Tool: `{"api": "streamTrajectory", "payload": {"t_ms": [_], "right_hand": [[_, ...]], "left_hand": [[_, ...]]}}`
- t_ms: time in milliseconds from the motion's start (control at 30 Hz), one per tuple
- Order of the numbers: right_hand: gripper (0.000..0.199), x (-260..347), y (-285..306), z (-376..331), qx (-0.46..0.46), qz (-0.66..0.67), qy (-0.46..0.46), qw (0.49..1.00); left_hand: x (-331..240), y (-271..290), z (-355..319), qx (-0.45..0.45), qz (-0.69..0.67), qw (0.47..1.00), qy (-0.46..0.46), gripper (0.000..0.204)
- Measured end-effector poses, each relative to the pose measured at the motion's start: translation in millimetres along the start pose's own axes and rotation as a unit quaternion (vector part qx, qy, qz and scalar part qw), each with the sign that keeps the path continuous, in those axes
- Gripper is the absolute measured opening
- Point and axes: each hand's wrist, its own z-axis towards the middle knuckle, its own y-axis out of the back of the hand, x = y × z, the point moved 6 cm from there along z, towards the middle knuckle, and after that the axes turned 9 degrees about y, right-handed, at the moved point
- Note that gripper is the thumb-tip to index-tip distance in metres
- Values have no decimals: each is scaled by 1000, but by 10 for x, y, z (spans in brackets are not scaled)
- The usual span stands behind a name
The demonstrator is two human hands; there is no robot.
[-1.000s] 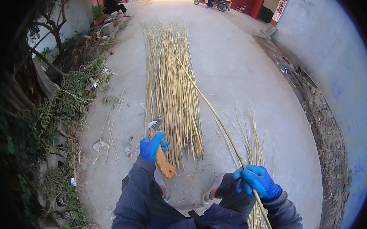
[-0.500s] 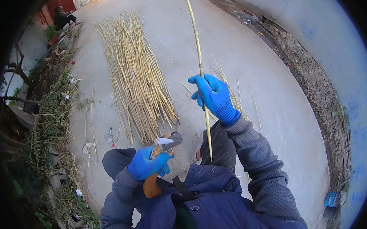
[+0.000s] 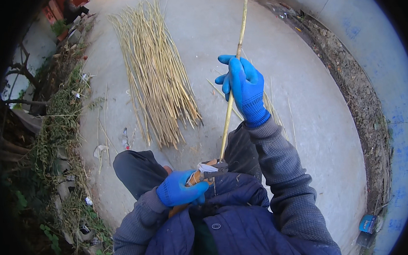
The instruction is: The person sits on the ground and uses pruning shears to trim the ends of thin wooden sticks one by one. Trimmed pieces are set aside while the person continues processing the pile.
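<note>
In my blue-gloved right hand (image 3: pixel 247 88) a long thin yellowish stick (image 3: pixel 227 126) stands nearly upright, gripped by the fingers, its top running out of view. My left hand (image 3: pixel 179 189), also in a blue glove, is closed around pruning shears (image 3: pixel 207 169) with tan handles and a white wrapping near the dark jaws. The stick's lower end meets those jaws above my lap; whether the blades are around it or beside it I cannot tell. Ahead on the left, a large pile of similar sticks (image 3: pixel 158 80) lies on the concrete.
Several thin loose stalks (image 3: pixel 272 107) lie beyond my right forearm. A small clear bottle (image 3: pixel 125 142) lies near my left knee. Weeds and rubble (image 3: pixel 61 121) line the left edge, and a pale wall (image 3: pixel 389 58) the right. A person (image 3: pixel 74 11) sits at the far left.
My left hand has brought the shears right, to the stick's lower end. The stick has turned from leaning left to leaning slightly right at its top, and my right hand has risen slightly.
</note>
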Motion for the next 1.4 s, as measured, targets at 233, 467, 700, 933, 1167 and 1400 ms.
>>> {"api": "streamTrajectory", "payload": {"t_ms": [233,467,700,933,1167,1400], "right_hand": [[37,-76,-109,-166,2,28,-29,999],[36,-129,-421,-765,173,110,-92,974],[38,-30,-429,-272,198,151,-85,965],[39,-265,-593,-666,271,121,-127,946],[42,-127,-461,-1120,177,-6,-30,984],[31,-370,-525,-1363,179,-147,-17,973]], "left_hand": [[-39,59,42,-37,-3,999,3,32],[-248,329,9,-121,7,991,-49,27],[-192,324,-23,-147,47,986,-67,26],[-369,656,-84,-197,-14,977,-81,29],[-614,844,-74,-246,-30,957,-153,29],[-475,1036,141,-292,-115,935,-165,34]]}}
